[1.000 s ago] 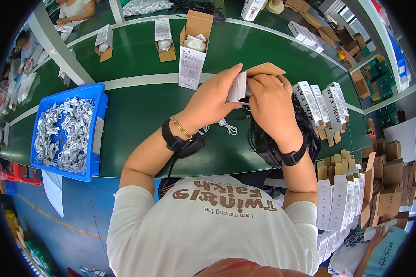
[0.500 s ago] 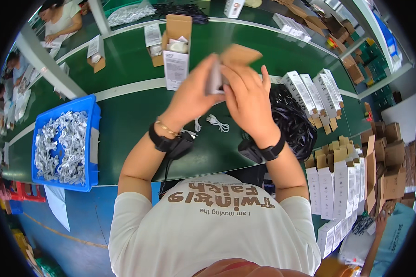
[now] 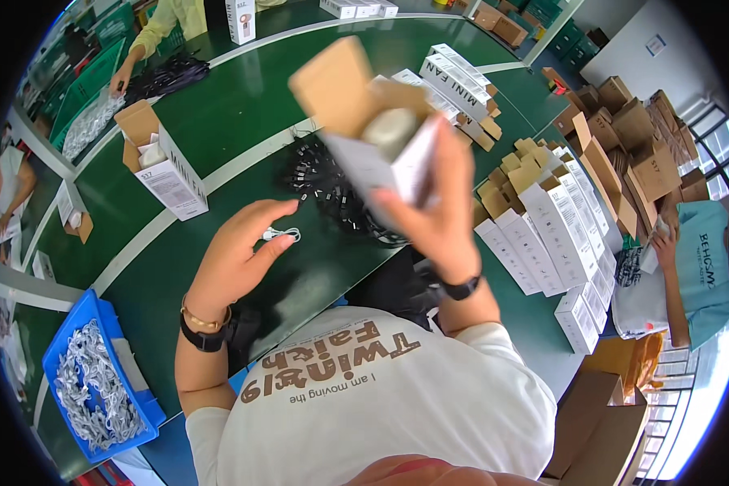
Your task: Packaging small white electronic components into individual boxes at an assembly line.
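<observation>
My right hand (image 3: 439,206) grips an open white carton (image 3: 373,166), blurred by motion and tilted above the table. Its brown flap stands up, and a rounded whitish item (image 3: 390,130) shows in its mouth. My left hand (image 3: 233,257) is over the green table with thumb and fingers apart. A small coiled white cable (image 3: 282,235) lies in the gap between them; whether the fingers touch it I cannot tell. Beyond the held carton spreads a heap of black cables (image 3: 324,182). Another open white carton (image 3: 170,180) stands upright to the left, a whitish item inside.
A blue bin (image 3: 125,348) of white cables sits at the lower left. White cartons (image 3: 543,235) with brown flaps are stacked at the right, and more cartons (image 3: 454,85) lie at the far side. Co-workers are at the right (image 3: 701,267) and far left (image 3: 166,24).
The view has swung to the right. My left hand has come off the carton and moved down to the white cable. My right hand now holds the carton alone, its open top showing.
</observation>
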A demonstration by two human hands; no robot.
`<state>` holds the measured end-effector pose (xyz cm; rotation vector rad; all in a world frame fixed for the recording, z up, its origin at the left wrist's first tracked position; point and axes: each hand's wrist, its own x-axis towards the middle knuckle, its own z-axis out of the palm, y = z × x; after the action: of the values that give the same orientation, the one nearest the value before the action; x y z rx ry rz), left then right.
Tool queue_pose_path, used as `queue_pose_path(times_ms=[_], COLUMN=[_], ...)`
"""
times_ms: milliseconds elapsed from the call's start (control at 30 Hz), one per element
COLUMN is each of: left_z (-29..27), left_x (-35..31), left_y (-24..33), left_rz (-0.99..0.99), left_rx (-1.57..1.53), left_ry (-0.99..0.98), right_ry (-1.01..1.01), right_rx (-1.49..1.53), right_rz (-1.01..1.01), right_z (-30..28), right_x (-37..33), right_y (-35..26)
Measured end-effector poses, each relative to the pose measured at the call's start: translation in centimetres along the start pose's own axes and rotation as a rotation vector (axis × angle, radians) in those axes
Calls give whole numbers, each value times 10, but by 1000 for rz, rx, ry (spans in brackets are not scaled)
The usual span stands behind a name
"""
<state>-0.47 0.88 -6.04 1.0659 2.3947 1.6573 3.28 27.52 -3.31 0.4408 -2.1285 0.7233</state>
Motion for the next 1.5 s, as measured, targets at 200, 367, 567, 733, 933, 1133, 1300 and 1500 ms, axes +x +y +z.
queue_pose_path(times_ms=[200, 367, 567, 733, 933, 1133, 1300, 1500], left_z=[-1, -3, 8, 19, 24, 11, 0, 3], left_x=[-4, -4, -5, -10, -10, 4, 7, -7], left_y=[-65, -79, -87, -80, -80, -60, -24, -2], left_rz=[-103, -124, -105, -52, 24, 77, 78, 75], left_rx=[670, 808, 845, 823, 909, 751, 367, -659], left_ry=[-160, -246, -153, -147, -212, 146, 444, 45], right_ry=[119, -243, -182, -215, -514, -291, -278, -478], right_rx=[-630, -1073, -1092, -258, -183, -119, 148, 543], right_rz=[286, 388, 364, 336, 232, 85, 42, -289], right_z=[-138, -238, -205, -76, 53, 49, 40, 51], right_x=[16, -16, -24, -17, -31, 4, 33, 40], right_y=[22, 105, 110, 53, 84, 54, -6, -53])
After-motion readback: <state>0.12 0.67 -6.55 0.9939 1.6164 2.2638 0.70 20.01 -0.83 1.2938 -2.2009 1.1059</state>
